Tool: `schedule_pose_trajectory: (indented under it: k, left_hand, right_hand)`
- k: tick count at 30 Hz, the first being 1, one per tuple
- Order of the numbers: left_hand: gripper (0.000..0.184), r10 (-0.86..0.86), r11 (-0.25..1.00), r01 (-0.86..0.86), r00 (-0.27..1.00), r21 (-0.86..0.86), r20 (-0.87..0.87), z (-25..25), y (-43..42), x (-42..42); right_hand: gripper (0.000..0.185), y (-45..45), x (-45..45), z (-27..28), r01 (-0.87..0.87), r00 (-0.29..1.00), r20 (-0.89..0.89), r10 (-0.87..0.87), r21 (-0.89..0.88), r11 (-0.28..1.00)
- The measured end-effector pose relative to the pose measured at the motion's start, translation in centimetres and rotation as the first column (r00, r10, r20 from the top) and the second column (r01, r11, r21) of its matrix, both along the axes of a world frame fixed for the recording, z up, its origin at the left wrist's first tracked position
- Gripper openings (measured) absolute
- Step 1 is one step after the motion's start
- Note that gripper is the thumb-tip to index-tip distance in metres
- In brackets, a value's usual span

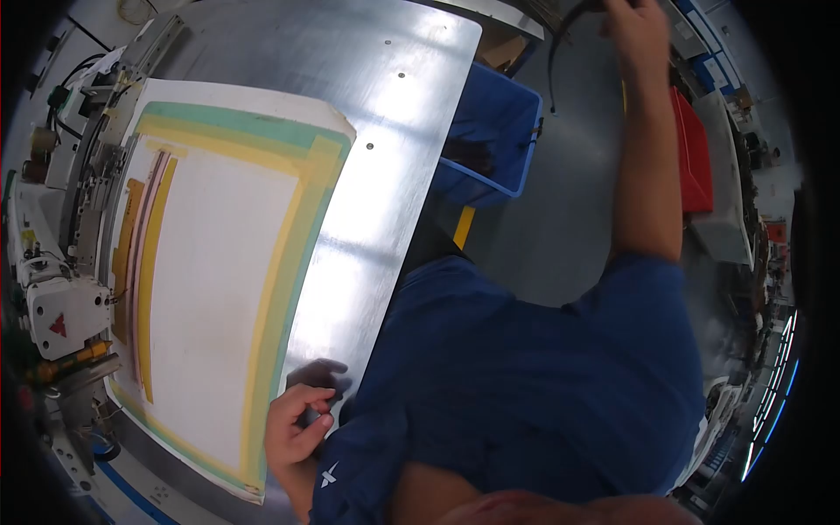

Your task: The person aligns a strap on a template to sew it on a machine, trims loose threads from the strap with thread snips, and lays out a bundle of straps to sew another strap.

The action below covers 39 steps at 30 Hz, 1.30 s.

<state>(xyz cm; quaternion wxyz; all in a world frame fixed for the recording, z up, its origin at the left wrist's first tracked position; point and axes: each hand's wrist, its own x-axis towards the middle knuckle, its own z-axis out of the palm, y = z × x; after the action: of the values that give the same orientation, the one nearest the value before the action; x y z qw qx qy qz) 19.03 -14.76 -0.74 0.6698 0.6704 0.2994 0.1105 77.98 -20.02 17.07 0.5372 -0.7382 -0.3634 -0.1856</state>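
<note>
My left hand (296,426) hovers by the near edge of the metal table, beside the lower right corner of a white template sheet (219,262). Its fingers curl loosely, with a gap between thumb and forefinger and nothing in them. Green and yellow tape borders the sheet, and long narrow strips (144,280) lie along its left side. My right arm stretches far out, away from the table. At the top edge, partly cut off, my right hand (637,26) grips a thin dark strip (555,66) that hangs down in a curve.
A blue bin (494,131) with dark pieces inside stands on the floor beside the metal table (350,254). Machinery (66,311) lines the table's left side. At the right are a red bin (691,153) and a grey container (724,175).
</note>
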Motion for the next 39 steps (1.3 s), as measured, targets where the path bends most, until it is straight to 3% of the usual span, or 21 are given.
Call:
schedule_pose_trajectory:
  k: [2, 7, 8, 10, 12, 14, 16, 19, 21, 23, 24, 26, 28, 29, 30, 32, 33, 34, 36, 38, 39]
  left_hand:
    - [0.036, 0.028, 0.999, -0.028, 0.999, -0.018, 0.024, -0.6, -0.1, -0.7]
    - [0.034, -0.022, 0.999, 0.026, 0.996, -0.042, 0.085, -2.7, 0.8, -5.2]
    - [0.035, -0.011, 0.998, 0.018, 0.994, -0.065, 0.106, -3.0, 0.9, -6.2]
    - [0.035, -0.001, 0.997, 0.011, 0.992, -0.082, 0.123, -3.4, 1.0, -8.0]
    - [0.035, 0.025, 0.995, -0.012, 0.991, -0.097, 0.134, -3.7, 0.6, -9.2]
    - [0.034, 0.02, 0.996, -0.008, 0.991, -0.087, 0.131, -4.1, 0.7, -10.2]
    - [0.034, 0.002, 0.998, 0.005, 0.993, -0.059, 0.122, -4.3, 0.5, -11.2]
    - [0.033, -0.022, 1.0, 0.021, 0.994, 0.012, 0.102, -4.4, 0.7, -13.1]
    - [0.034, 0.008, 0.998, -0.014, 0.996, 0.064, 0.087, -4.0, 1.6, -14.2]
    - [0.032, 0.02, 0.968, -0.015, 1.0, 0.251, -0.017, -3.6, 2.5, -17.1]
    - [0.029, 0.133, 0.959, -0.128, 0.991, 0.252, -0.001, -4.3, 2.4, -19.6]
    - [0.021, 0.37, 0.873, -0.327, 0.927, 0.363, -0.055, -4.8, 2.3, -26.4]
    - [0.016, 0.699, 0.627, -0.621, 0.715, 0.469, 0.013, -7.0, 1.4, -35.9]
    - [0.015, 0.854, 0.473, -0.781, 0.52, 0.408, 0.004, -7.1, 0.2, -41.0]
    - [0.015, 0.924, 0.298, -0.841, 0.372, 0.452, 0.084, -8.1, -1.1, -46.7]
    - [0.02, 0.992, -0.096, -0.889, -0.051, 0.448, 0.112, -10.2, -6.3, -58.1]
    - [0.023, 0.965, -0.259, -0.88, -0.217, 0.399, 0.148, -11.7, -10.2, -64.0]
    - [0.025, 0.926, -0.378, -0.85, -0.354, 0.368, 0.133, -13.5, -14.7, -70.5]
    - [0.027, 0.846, -0.524, -0.78, -0.524, 0.343, 0.1, -17.6, -24.5, -81.2]
    - [0.031, 0.621, -0.684, -0.556, -0.784, 0.473, -0.024, -16.0, -28.7, -68.5]
    - [0.033, 0.527, -0.688, -0.496, -0.843, 0.53, -0.106, -19.1, -34.1, -70.0]
  right_hand:
    - [0.01, 1.3, 3.8, -3.7, -0.019, 0.996, -0.087, 0.021, 0.021, 1.0]
    - [0.015, -1.8, 7.7, -8.9, 0.416, 0.902, -0.052, -0.428, -0.152, 0.896]
    - [0.015, -3.5, 8.3, -10.3, 0.434, 0.894, -0.049, -0.445, -0.15, 0.888]
    - [0.031, -7.3, 9.9, -13.7, 0.524, 0.813, -0.037, -0.582, -0.391, 0.757]
    - [0.039, -11.2, 10.6, -17.8, 0.606, 0.711, -0.06, -0.701, -0.454, 0.653]
    - [0.034, -15.0, 10.5, -21.5, 0.674, 0.585, -0.062, -0.808, -0.518, 0.527]
    - [0.036, -17.3, 8.6, -24.0, 0.737, 0.524, -0.029, -0.851, -0.486, 0.47]
    - [0.039, -17.7, 5.0, -24.9, 0.715, 0.509, -0.149, -0.848, -0.475, 0.513]
    - [0.04, -15.6, 3.4, -24.9, 0.707, 0.568, -0.093, -0.818, -0.453, 0.542]
    - [0.042, -13.8, 2.2, -24.4, 0.68, 0.634, -0.069, -0.77, -0.425, 0.598]
    - [0.041, -13.2, 1.5, -24.0, 0.648, 0.711, 0.023, -0.703, -0.409, 0.642]
    - [0.044, -10.3, -1.7, -23.1, 0.473, 0.852, -0.087, -0.516, -0.293, 0.831]
    - [0.042, -6.4, -6.9, -21.0, 0.409, 0.91, 0.088, -0.404, -0.331, 0.85]
    - [0.043, -4.4, -10.6, -19.6, 0.337, 0.941, 0.1, -0.322, -0.323, 0.884]
    - [0.043, -2.6, -15.9, -18.2, 0.324, 0.942, 0.195, -0.272, -0.329, 0.887]
    - [0.036, 1.0, -23.4, -17.8, 0.154, 0.983, 0.137, -0.124, -0.237, 0.959]
    - [0.031, 2.5, -30.0, -17.6, 0.028, 0.998, 0.061, -0.019, -0.144, 0.989]
    - [0.025, 3.5, -32.4, -17.7, 0.01, 0.986, 0.162, 0.023, -0.202, 0.979]
    - [0.014, 7.0, -37.7, -20.0, -0.289, 0.956, 0.053, 0.288, 0.012, 0.957]
    - [0.015, 16.4, -24.1, -28.4, -0.378, 0.906, -0.206, 0.37, -0.003, 0.926]
    - [0.016, 18.2, -23.4, -29.9, -0.375, 0.9, -0.257, 0.352, -0.044, 0.926]
